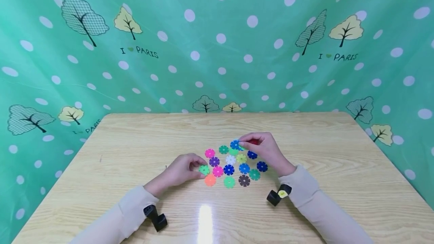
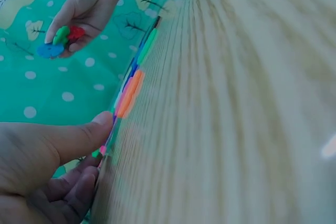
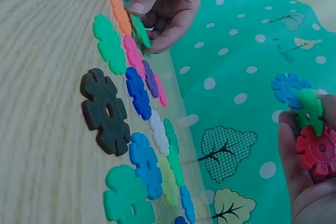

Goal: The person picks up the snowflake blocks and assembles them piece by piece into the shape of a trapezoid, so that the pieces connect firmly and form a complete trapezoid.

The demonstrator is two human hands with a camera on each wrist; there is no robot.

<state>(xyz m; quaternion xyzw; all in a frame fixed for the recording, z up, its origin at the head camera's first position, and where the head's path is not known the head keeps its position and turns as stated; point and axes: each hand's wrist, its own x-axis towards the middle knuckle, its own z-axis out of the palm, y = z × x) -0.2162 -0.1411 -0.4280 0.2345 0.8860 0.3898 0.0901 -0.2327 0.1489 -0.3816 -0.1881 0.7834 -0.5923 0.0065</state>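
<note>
In the head view my right hand [image 1: 269,153] holds a small chain of notched plastic snowflake discs over the far right side of the spread. The right wrist view shows a blue disc [image 3: 290,88], a green disc [image 3: 310,111] and a red disc [image 3: 319,150] joined together, the green one set crosswise between the others. At the left edge of the spread, my left hand [image 1: 183,168] pinches a bright green disc [image 1: 204,170] between thumb and fingers, close over the table. An orange disc [image 1: 210,180] lies just beside those fingertips.
Several more discs lie flat on the wooden table [image 1: 135,142], among them a white disc [image 1: 231,159], a brown disc [image 1: 244,180] and a purple disc [image 1: 214,161]. Behind the table's far edge hangs a green dotted curtain [image 1: 217,67]. Each wrist wears a small black camera.
</note>
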